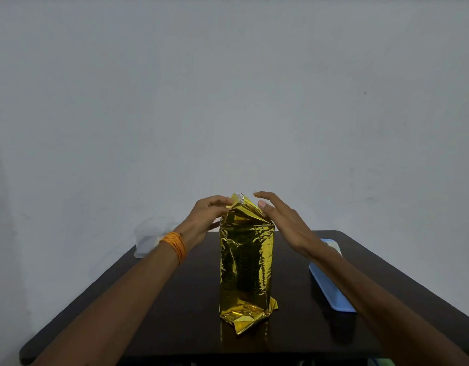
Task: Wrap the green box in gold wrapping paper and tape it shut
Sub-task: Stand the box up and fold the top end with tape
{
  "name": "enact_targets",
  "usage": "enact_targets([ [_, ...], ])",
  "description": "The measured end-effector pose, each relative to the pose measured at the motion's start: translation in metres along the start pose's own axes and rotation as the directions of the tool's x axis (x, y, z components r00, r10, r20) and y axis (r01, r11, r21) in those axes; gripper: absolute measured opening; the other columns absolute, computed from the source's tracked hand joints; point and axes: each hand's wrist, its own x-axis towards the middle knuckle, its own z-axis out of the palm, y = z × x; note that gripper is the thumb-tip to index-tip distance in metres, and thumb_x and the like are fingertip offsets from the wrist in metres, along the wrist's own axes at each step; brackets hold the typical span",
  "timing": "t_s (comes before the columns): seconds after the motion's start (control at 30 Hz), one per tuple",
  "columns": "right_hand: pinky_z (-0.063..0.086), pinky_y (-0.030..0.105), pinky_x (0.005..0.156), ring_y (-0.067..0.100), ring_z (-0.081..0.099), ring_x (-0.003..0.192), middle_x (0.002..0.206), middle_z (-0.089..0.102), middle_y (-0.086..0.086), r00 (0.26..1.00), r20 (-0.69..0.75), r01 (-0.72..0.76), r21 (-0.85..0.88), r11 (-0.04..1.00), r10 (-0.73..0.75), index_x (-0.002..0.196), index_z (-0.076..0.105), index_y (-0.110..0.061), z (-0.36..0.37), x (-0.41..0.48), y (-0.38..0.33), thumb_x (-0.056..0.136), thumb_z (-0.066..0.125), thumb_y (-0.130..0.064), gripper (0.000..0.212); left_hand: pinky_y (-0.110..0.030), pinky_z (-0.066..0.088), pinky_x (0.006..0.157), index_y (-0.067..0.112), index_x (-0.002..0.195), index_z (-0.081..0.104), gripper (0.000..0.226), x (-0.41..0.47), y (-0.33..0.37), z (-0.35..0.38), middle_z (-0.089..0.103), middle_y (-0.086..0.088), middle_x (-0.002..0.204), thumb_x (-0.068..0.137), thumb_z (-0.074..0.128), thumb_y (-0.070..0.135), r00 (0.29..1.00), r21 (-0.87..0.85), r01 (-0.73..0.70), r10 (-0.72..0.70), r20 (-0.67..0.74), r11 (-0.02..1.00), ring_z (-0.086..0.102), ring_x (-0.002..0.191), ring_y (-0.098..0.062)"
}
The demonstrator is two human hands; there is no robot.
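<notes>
While the gold wrapping paper [245,262] stands upright in the middle of the bench [175,313], hiding the box, the left hand [207,215] pinches its top flap. The right hand [281,220], fingers straight, grasps nothing beside the top fold; contact is unclear. Its forearm partly covers a blue tray [331,289] at the right edge.
</notes>
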Motion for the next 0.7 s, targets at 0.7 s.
enact_targets([
  [0.7, 0.04, 0.036, 0.1, 0.02, 0.055, 0.123, 0.137, 0.058, 0.004, 1.0, -0.005, -0.003, 0.022, 1.0, 0.003, 0.142, 0.044, -0.036, -0.001, -0.006, -0.005, 0.089, 0.032, -0.063, 0.06, -0.045, 0.054, 0.093, 0.017, 0.102, 0.077, 0.019, -0.024, -0.016, 0.0, 0.071, -0.005, 0.109, 0.098, 0.058, 0.02, 0.998, 0.159, -0.065, 0.062, 0.024, 0.985, 0.063, 0.111, -0.024],
])
